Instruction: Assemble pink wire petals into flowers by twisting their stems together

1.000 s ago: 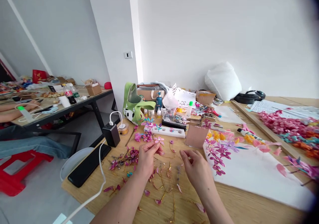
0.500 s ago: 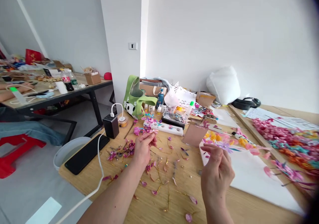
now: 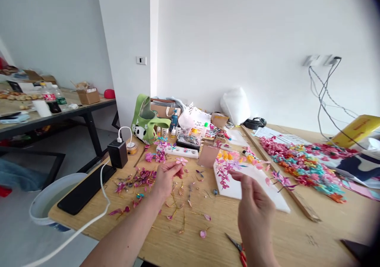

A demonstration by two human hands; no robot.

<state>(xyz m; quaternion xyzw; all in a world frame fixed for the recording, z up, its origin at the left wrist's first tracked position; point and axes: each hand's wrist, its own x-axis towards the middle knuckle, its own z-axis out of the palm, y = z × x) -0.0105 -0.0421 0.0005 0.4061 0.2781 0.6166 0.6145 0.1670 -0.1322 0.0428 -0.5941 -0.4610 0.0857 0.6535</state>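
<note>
My left hand is closed in a pinch on a small pale pink flower, above the wooden table. To the right, my right hand has thumb and forefinger pressed together; anything between them is too fine to make out. Beyond its fingertips is a white foam board with pink, purple and yellow flowers on it. Loose petals on gold wires are scattered between and below my hands. A pile of magenta flowers lies left of my left hand.
Red-handled scissors lie near the front edge. At left are a black phone, a black charger and a white cable. Behind stand a white holed strip and a green panda bag. A wooden strip borders colourful flowers at right.
The view has swung to the right, bringing the scissors, wall cables and a yellow packet into sight. My left hand still pinches the flower; my right hand stays pinched.
</note>
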